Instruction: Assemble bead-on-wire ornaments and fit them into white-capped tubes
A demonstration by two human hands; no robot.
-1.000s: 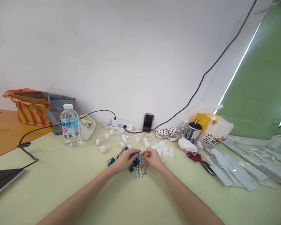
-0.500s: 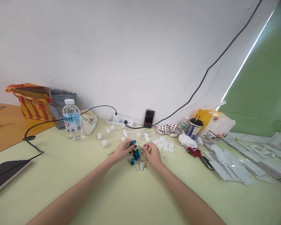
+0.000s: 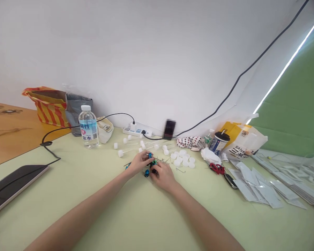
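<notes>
My left hand (image 3: pixel 139 164) is closed, its thumb and fingers pinching a small shiny blue metal piece (image 3: pixel 150 155) held upright. Close beside it, my right hand (image 3: pixel 164 176) curls down over a heap of dark and green metallic pieces (image 3: pixel 154 162). Its fingertips press together there, and what they hold is hidden. A blue metallic piece (image 3: pixel 147 173) lies between the hands, near the right fingertips. Another bit of blue (image 3: pixel 128 166) shows left of the left hand. Thin metal rods (image 3: pixel 180 170) stick out beyond the right hand, which covers much of the heap.
Clear tubes with white caps (image 3: pixel 120 153) lie behind the hands, with loose white caps (image 3: pixel 184 158) to their right. A water bottle (image 3: pixel 88 130) stands left. Red-handled scissors (image 3: pixel 216 168), a cup (image 3: pixel 219 143) and clear flat packets (image 3: pixel 256 186) are on the right. A power strip (image 3: pixel 136 131) lies by the wall.
My right hand has moved left and down onto the heap, close to my left hand, covering most of the rods. My left hand still holds a blue piece. The view has shifted slightly.
</notes>
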